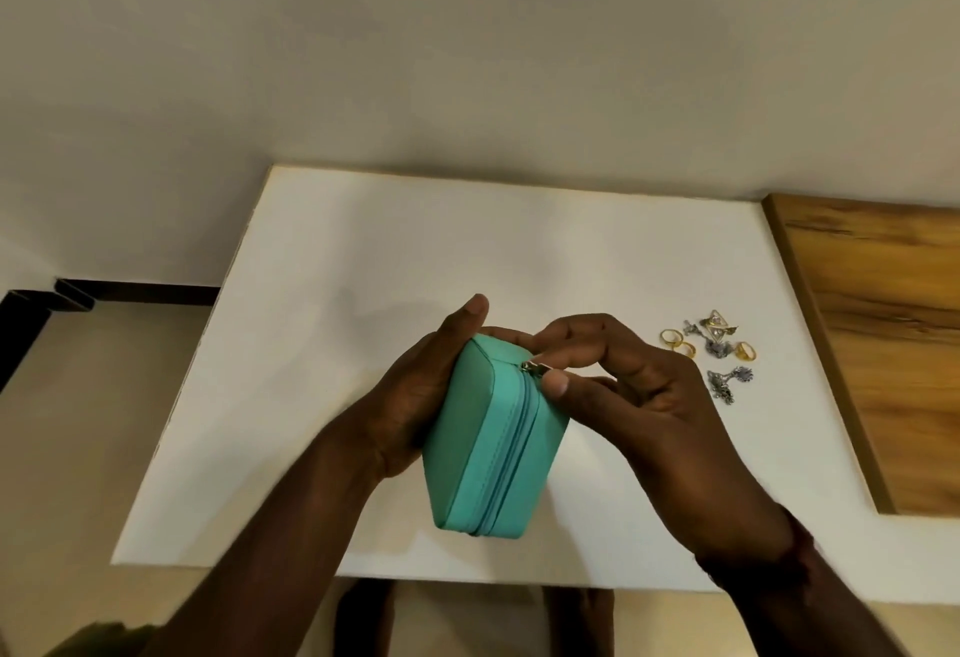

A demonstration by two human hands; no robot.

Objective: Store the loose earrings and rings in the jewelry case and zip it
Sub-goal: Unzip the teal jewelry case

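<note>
A teal zipped jewelry case [488,453] is held up on its side above the white table [363,266], zipper facing me. My left hand [421,386] grips its left face, thumb over the far top edge. My right hand [613,381] pinches the metal zipper pull [532,367] at the case's upper far corner between thumb and fingers. The zipper line looks closed along the visible side. Loose gold rings [678,342] and silver earrings [727,381] lie in a small cluster on the table to the right of my right hand.
A wooden board [893,344] lies along the table's right side, just beyond the jewelry. The table's left edge drops to the floor, where a dark frame [47,303] stands. A plain wall rises behind.
</note>
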